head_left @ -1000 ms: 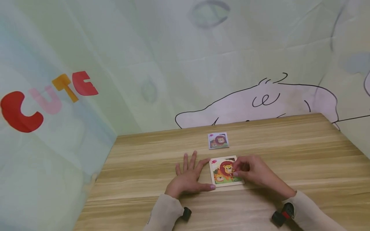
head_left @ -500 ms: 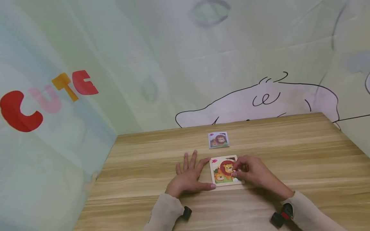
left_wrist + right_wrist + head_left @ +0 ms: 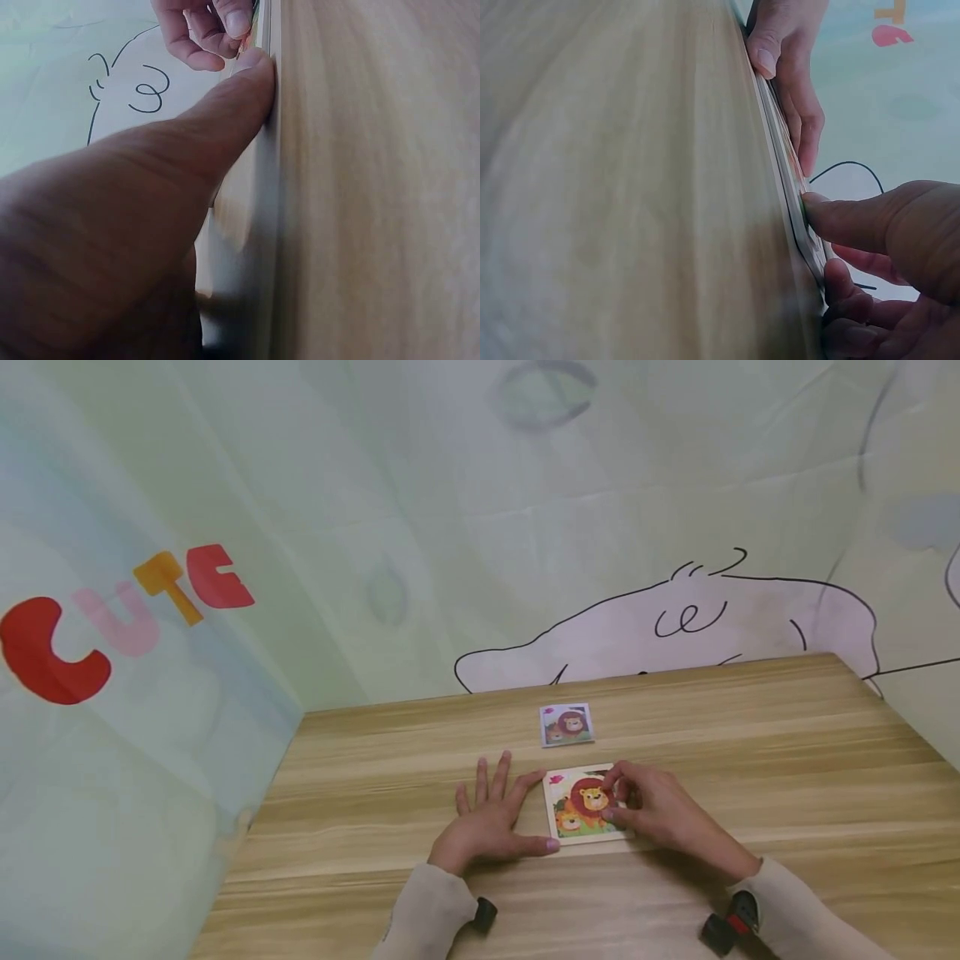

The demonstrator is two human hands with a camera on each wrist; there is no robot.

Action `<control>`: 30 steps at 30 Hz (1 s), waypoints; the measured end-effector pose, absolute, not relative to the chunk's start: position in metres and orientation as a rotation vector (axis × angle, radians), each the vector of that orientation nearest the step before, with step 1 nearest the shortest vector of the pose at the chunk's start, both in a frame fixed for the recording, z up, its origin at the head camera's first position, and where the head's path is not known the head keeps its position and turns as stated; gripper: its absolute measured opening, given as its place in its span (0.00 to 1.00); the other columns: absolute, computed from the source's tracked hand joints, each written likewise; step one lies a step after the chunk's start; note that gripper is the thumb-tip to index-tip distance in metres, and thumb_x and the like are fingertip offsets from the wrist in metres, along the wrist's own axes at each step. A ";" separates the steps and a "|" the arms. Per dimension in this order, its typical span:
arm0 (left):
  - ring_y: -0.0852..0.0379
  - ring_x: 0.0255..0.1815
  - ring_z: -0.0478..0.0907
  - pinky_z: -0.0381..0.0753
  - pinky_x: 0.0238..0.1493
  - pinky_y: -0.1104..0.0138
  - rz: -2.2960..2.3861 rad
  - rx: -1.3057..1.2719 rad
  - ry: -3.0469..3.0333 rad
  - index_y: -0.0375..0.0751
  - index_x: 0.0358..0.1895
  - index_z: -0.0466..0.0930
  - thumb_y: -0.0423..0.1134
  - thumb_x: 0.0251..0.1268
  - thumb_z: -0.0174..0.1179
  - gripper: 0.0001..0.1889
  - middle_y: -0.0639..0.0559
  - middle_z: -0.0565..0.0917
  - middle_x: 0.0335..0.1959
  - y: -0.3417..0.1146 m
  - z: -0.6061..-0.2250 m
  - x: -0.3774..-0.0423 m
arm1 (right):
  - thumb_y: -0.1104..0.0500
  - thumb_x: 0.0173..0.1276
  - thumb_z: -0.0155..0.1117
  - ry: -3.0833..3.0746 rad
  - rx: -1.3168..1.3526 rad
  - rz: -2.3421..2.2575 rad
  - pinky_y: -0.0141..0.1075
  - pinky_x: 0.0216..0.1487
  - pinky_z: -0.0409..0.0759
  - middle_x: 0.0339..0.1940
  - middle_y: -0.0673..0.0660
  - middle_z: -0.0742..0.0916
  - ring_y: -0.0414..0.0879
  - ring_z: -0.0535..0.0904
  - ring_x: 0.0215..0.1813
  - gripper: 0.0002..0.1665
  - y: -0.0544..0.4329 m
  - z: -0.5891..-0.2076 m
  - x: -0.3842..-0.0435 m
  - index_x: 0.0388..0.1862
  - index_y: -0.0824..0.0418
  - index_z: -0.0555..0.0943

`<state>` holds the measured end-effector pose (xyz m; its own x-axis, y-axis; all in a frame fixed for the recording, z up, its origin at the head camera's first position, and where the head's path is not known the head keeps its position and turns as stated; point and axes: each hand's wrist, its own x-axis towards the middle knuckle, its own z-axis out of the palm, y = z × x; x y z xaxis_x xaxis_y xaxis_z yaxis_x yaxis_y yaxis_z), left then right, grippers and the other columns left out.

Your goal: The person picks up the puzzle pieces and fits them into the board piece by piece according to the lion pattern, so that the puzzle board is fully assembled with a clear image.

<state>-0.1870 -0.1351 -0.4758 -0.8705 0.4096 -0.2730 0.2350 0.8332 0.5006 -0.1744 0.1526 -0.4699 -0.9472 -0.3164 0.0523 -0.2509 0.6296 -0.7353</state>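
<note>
A square lion jigsaw puzzle in a pale wooden frame lies flat on the table. My left hand is spread at its left side; the index fingertip touches the upper left corner and the thumb the lower left corner. Over the puzzle's right part, my right hand pinches a small puzzle piece between thumb and fingers, down at the picture's surface. The fingers largely cover the piece; a bit of red colour shows between them in the left wrist view. In the right wrist view, the right thumb presses near the frame's edge.
Behind the puzzle lies a square card with the same lion picture. The wood-grain table reaches back to a printed cloth backdrop.
The right fingers have shifted slightly over the puzzle's right part, and the pale gap at its lower right looks smaller. The left hand has stayed in place.
</note>
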 end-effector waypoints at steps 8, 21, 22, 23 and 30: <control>0.34 0.90 0.14 0.21 0.80 0.23 0.648 0.479 2.634 0.82 0.85 0.49 0.77 0.57 0.69 0.54 0.48 0.25 0.92 -0.133 -0.475 -0.186 | 0.60 0.63 0.81 2.760 -0.413 -1.190 0.31 0.37 0.70 0.32 0.50 0.83 0.43 0.74 0.35 0.16 0.152 -0.468 -0.175 0.46 0.55 0.83; 0.32 0.90 0.16 0.22 0.79 0.22 0.662 0.472 2.631 0.83 0.84 0.49 0.78 0.56 0.69 0.54 0.47 0.26 0.92 -0.134 -0.477 -0.187 | 0.56 0.64 0.81 2.744 -0.465 -1.260 0.31 0.36 0.68 0.33 0.50 0.82 0.41 0.72 0.34 0.17 0.156 -0.470 -0.175 0.46 0.55 0.83; 0.32 0.90 0.16 0.22 0.79 0.22 0.661 0.475 2.631 0.83 0.84 0.49 0.79 0.56 0.68 0.54 0.47 0.26 0.92 -0.135 -0.478 -0.188 | 0.55 0.66 0.80 2.734 -0.466 -1.266 0.31 0.36 0.69 0.33 0.50 0.82 0.41 0.72 0.34 0.16 0.157 -0.471 -0.175 0.47 0.55 0.83; 0.31 0.90 0.16 0.23 0.79 0.21 0.662 0.480 2.632 0.83 0.84 0.49 0.80 0.56 0.67 0.54 0.47 0.26 0.92 -0.135 -0.479 -0.188 | 0.55 0.68 0.79 2.724 -0.461 -1.271 0.31 0.35 0.69 0.33 0.50 0.82 0.41 0.72 0.34 0.15 0.158 -0.471 -0.176 0.48 0.55 0.83; 0.30 0.90 0.17 0.23 0.79 0.21 0.655 0.493 2.626 0.82 0.84 0.49 0.78 0.57 0.68 0.54 0.46 0.26 0.92 -0.134 -0.475 -0.187 | 0.50 0.77 0.71 2.685 -0.445 -1.325 0.30 0.36 0.74 0.36 0.50 0.84 0.40 0.76 0.36 0.16 0.168 -0.472 -0.174 0.56 0.56 0.82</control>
